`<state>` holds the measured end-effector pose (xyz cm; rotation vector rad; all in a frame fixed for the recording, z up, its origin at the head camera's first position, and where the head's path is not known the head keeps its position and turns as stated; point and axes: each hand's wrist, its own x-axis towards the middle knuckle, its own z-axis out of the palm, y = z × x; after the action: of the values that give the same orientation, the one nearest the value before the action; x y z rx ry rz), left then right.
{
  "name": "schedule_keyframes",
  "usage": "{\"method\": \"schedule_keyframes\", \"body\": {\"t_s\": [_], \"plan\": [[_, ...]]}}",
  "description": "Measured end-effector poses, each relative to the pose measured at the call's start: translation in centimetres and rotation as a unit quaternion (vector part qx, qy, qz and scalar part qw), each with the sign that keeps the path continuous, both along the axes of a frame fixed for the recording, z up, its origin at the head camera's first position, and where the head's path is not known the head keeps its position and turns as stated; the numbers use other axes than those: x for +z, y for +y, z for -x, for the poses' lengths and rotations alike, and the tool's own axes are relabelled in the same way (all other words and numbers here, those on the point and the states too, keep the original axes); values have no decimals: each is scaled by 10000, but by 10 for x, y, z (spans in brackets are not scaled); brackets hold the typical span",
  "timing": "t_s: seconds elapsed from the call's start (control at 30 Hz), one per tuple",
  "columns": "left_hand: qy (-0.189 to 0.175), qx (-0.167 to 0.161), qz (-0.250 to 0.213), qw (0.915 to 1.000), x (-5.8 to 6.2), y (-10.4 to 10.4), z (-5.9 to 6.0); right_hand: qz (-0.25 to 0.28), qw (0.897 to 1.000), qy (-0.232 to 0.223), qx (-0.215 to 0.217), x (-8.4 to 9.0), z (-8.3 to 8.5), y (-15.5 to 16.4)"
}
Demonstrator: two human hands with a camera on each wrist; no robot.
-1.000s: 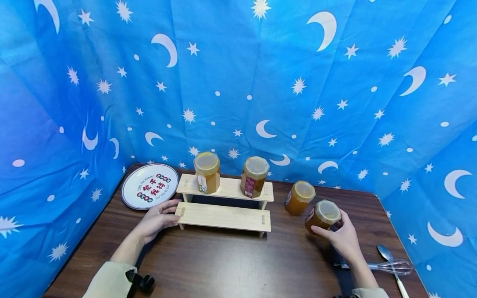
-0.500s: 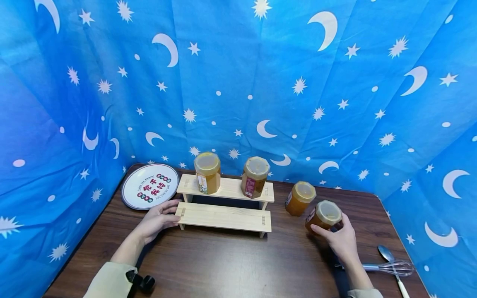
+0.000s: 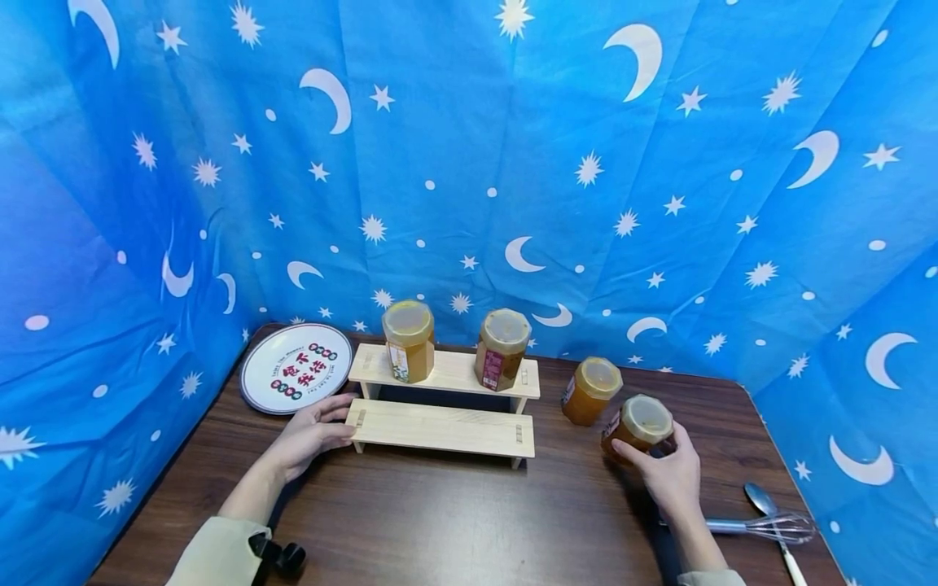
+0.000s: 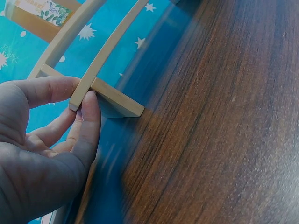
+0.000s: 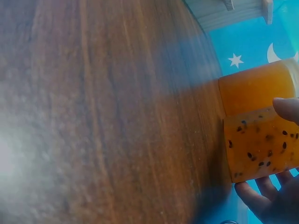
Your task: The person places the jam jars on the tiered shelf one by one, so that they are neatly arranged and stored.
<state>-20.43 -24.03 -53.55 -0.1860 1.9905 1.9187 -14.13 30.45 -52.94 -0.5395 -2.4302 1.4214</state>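
Note:
My left hand point(image 3: 339, 425) pinches the left end of the lower step of a two-step wooden shelf point(image 3: 440, 428). In the left wrist view the left hand point(image 4: 82, 93) has its thumb under the board's edge point(image 4: 100, 65) and a finger on top. My right hand point(image 3: 648, 446) grips a seeded amber jar point(image 3: 636, 419) standing on the table to the right of the shelf. In the right wrist view this jar point(image 5: 257, 140) sits between thumb and fingers of the right hand point(image 5: 268, 151). A second orange jar point(image 3: 590, 391) stands just behind it, seen again as the orange jar point(image 5: 254, 88).
Two more jars point(image 3: 407, 342) point(image 3: 501, 350) stand on the upper step. A printed round plate point(image 3: 295, 366) lies at the back left. A whisk point(image 3: 769, 527) and a spoon point(image 3: 762, 498) lie at the front right of the brown table point(image 3: 454, 521). Blue star cloth surrounds it.

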Motion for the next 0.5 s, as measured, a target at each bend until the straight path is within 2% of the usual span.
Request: {"method": "schedule_keyframes", "body": {"t_s": [0.23,0.5], "plan": [[-23,5,-22,10000,-1,0,0,-33,9999,-52,-96,8,-8,-6],[-37,20,-31,10000,0,0,1,-132,9996,10,252,29,-18,-15]]}}
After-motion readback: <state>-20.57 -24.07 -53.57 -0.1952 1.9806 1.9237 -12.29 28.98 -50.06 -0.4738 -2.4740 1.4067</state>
